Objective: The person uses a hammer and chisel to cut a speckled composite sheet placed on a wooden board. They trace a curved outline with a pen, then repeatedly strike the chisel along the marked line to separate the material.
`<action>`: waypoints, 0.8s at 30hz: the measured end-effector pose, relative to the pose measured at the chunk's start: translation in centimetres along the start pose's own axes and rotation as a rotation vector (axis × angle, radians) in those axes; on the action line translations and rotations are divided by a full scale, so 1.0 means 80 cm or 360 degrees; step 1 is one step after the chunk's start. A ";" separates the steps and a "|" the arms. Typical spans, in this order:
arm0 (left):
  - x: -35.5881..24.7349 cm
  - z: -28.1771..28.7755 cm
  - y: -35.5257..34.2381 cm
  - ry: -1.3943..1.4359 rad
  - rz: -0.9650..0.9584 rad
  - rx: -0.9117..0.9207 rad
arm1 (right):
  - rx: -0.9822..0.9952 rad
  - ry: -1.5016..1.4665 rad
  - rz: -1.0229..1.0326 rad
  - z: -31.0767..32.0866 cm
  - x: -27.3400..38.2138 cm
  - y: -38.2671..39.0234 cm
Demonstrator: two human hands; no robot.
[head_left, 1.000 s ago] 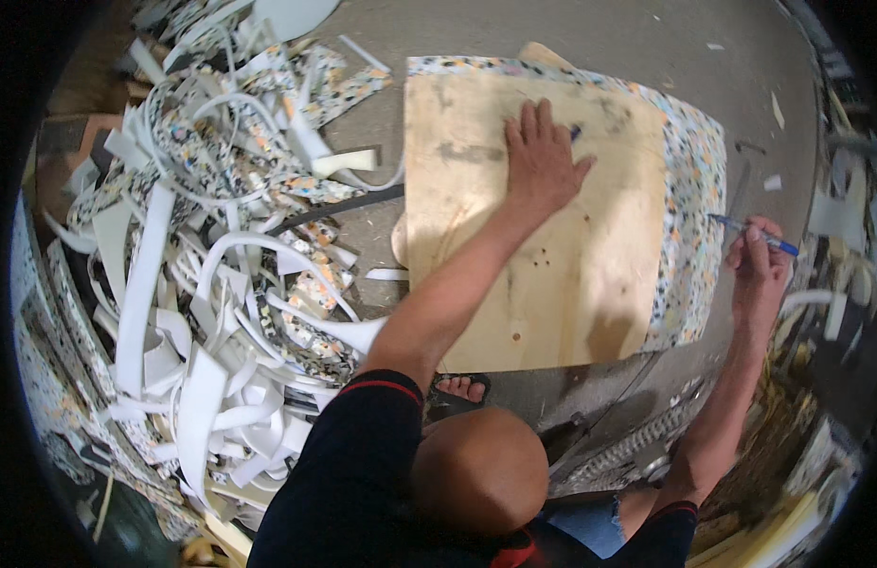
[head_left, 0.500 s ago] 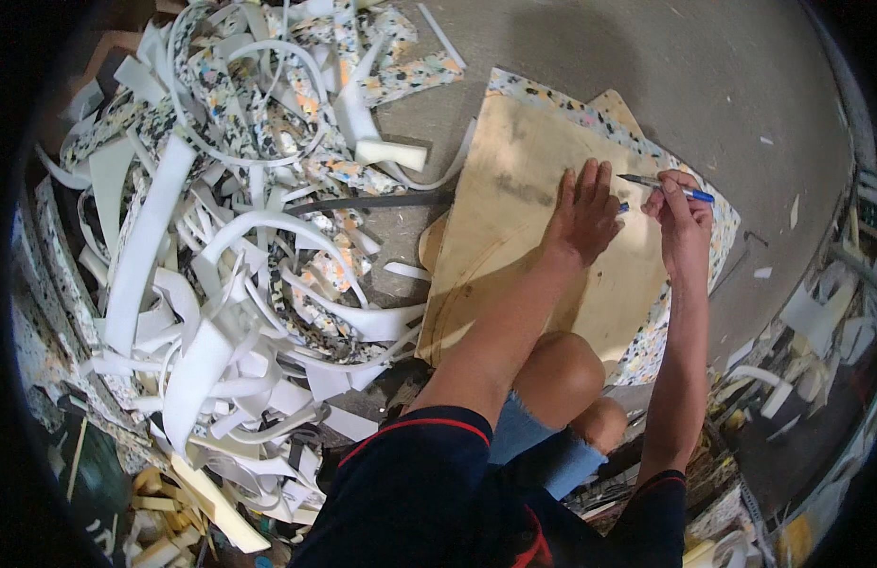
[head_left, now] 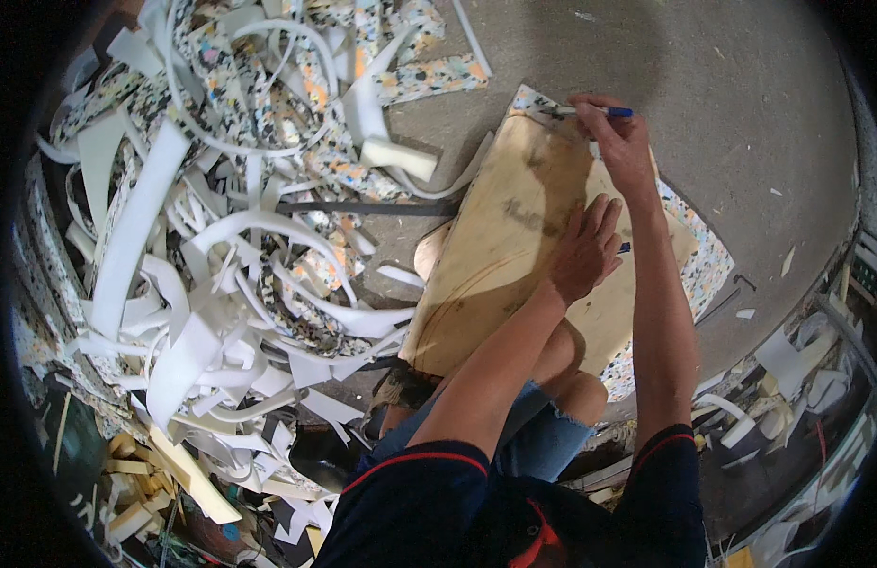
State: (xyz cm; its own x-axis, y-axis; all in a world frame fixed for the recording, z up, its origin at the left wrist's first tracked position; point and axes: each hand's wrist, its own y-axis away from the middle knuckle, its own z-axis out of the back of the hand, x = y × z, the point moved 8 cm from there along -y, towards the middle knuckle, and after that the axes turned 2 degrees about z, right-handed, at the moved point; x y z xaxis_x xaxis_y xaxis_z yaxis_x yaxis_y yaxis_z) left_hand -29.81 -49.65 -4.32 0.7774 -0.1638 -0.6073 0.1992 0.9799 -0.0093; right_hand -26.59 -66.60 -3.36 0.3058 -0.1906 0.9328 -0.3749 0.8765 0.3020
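A tan board lies on a multicoloured speckled foam sheet, whose edges stick out at the far corner and along the right side. My left hand rests flat on the board with its fingers spread. Beside its fingers is a small blue piece, too small to name. In my right hand is a pen with a blue rear end, held in a writing grip. Its tip points left, at the far edge of the board, near the bare foam strip; whether it touches is hard to tell.
White foam strips and speckled offcuts heap up on the left. A dark flat strip runs from the heap towards the board. More scraps lie at the right. A thin dark hooked rod sits on the concrete floor.
My right hand has moved left and away from me with the pen, from the board's right side to its far edge. My left hand stays on the board, now slightly nearer me.
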 end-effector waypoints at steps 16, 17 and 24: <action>-0.001 -0.023 -0.001 -0.0272 -0.0001 0.0232 | 0.0390 0.0133 -0.0022 -0.039 -0.001 -0.032; -0.001 -0.022 -0.002 -0.0269 0.0007 0.0200 | 0.0413 0.0173 -0.0023 -0.040 -0.001 -0.035; -0.004 -0.013 -0.003 -0.0339 -0.0004 0.0100 | 0.0632 0.0325 -0.0030 -0.050 0.007 -0.063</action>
State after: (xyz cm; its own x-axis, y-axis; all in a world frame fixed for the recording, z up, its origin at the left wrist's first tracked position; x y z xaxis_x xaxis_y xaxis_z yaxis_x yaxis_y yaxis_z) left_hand -30.75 -49.72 -4.94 0.8839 -0.1929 -0.4260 0.2327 0.9716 0.0429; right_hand -21.02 -69.37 -5.17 0.4674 -0.0787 0.8805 -0.6626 0.6282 0.4079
